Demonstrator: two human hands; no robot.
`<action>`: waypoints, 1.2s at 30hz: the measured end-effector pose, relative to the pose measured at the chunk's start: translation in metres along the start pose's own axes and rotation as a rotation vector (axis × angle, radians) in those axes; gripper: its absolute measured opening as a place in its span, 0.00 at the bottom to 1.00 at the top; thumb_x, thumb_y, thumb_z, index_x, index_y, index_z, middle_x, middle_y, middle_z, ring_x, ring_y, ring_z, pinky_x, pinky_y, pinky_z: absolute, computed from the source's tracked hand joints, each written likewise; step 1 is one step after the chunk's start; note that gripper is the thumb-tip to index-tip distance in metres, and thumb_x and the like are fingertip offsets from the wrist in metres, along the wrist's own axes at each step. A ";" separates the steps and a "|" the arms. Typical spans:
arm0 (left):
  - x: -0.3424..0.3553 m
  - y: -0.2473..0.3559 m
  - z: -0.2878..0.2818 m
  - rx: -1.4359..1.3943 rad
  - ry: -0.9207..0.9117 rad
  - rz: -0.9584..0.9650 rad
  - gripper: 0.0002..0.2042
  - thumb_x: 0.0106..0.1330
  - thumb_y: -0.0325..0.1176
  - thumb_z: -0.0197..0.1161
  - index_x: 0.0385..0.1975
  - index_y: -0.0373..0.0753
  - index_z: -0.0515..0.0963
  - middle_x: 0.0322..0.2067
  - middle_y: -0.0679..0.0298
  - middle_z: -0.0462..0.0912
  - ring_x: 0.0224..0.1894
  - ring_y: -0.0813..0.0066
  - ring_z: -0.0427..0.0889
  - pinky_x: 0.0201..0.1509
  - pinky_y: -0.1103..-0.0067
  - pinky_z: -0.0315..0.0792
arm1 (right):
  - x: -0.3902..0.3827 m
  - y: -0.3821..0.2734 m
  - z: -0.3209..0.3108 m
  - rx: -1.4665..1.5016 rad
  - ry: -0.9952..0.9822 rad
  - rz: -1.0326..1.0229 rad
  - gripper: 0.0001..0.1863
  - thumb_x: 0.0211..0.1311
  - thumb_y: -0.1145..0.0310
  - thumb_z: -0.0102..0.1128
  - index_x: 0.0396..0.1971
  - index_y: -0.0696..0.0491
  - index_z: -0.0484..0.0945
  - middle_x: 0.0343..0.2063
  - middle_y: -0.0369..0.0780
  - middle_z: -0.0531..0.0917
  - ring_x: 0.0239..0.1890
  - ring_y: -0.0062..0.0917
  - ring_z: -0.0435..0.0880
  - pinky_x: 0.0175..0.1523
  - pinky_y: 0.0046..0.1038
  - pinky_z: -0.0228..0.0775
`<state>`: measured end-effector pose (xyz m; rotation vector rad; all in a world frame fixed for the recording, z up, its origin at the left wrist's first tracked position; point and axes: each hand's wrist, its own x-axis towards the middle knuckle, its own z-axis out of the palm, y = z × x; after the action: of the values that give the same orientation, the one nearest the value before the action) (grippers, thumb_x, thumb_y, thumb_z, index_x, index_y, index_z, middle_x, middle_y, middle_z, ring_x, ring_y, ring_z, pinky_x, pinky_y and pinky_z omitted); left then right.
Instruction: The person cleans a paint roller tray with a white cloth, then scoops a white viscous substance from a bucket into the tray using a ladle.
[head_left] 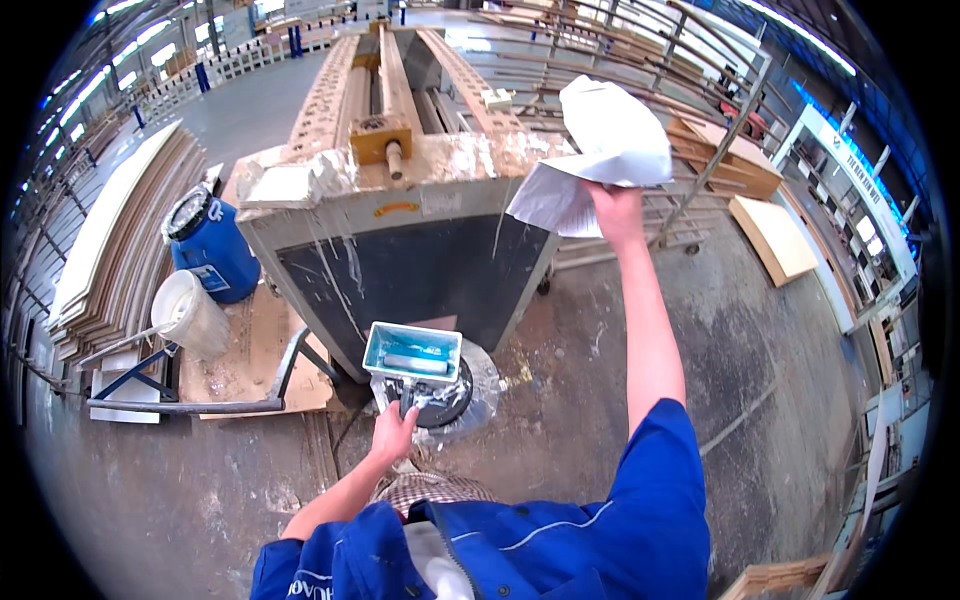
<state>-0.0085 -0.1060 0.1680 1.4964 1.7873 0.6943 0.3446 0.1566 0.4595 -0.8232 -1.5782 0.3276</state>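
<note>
My left hand [394,432] is closed around the dark handle of a glue roller [412,345]. Its pale rectangular hopper is open at the top, with a bluish inside and a grey cylinder lying across it. Below it sits a round black lid or bucket top [445,400], smeared white and wrapped in clear plastic. Raised to the far right, my right hand [616,212] grips crumpled white paper sheets [615,140], which bend over beside the machine's corner. The fingers of that hand are partly hidden by the paper.
A grey press-like machine [400,270] with a white-smeared top stands ahead. To the left are a blue drum [222,250], a white bucket [192,315], a bent metal cart rail [190,407] and stacked boards [115,240]. Metal racks [735,120] and a pale panel [775,240] stand right.
</note>
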 end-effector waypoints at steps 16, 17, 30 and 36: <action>-0.025 0.009 -0.056 -0.123 0.126 -0.112 0.18 0.69 0.45 0.60 0.37 0.32 0.77 0.23 0.54 0.84 0.29 0.59 0.86 0.37 0.66 0.76 | 0.096 0.075 0.168 -0.455 -0.791 0.324 0.16 0.66 0.60 0.56 0.47 0.49 0.86 0.46 0.44 0.86 0.50 0.27 0.83 0.59 0.29 0.70; -0.022 0.009 -0.055 -0.120 0.132 -0.104 0.18 0.69 0.45 0.60 0.37 0.31 0.77 0.23 0.54 0.84 0.29 0.59 0.86 0.37 0.66 0.76 | 0.102 0.074 0.170 -0.501 -0.775 0.371 0.17 0.66 0.57 0.57 0.47 0.49 0.86 0.45 0.44 0.86 0.49 0.27 0.84 0.58 0.29 0.71; -0.006 0.002 -0.044 -0.213 0.085 -0.138 0.18 0.69 0.45 0.60 0.36 0.31 0.78 0.22 0.55 0.84 0.28 0.61 0.86 0.37 0.67 0.76 | 0.060 0.018 0.170 -0.722 -0.968 0.066 0.33 0.68 0.50 0.53 0.70 0.48 0.64 0.70 0.47 0.63 0.72 0.42 0.61 0.74 0.42 0.53; -0.002 0.002 -0.038 -0.245 0.072 -0.157 0.18 0.68 0.44 0.60 0.35 0.31 0.78 0.21 0.56 0.84 0.28 0.62 0.86 0.37 0.68 0.76 | 0.048 0.028 0.169 -0.769 -0.951 0.048 0.34 0.64 0.70 0.46 0.72 0.49 0.58 0.71 0.46 0.60 0.74 0.46 0.56 0.75 0.50 0.49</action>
<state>-0.0375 -0.1069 0.1935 1.1694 1.7784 0.8626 0.1945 0.2502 0.4443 -1.4086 -2.6537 0.1287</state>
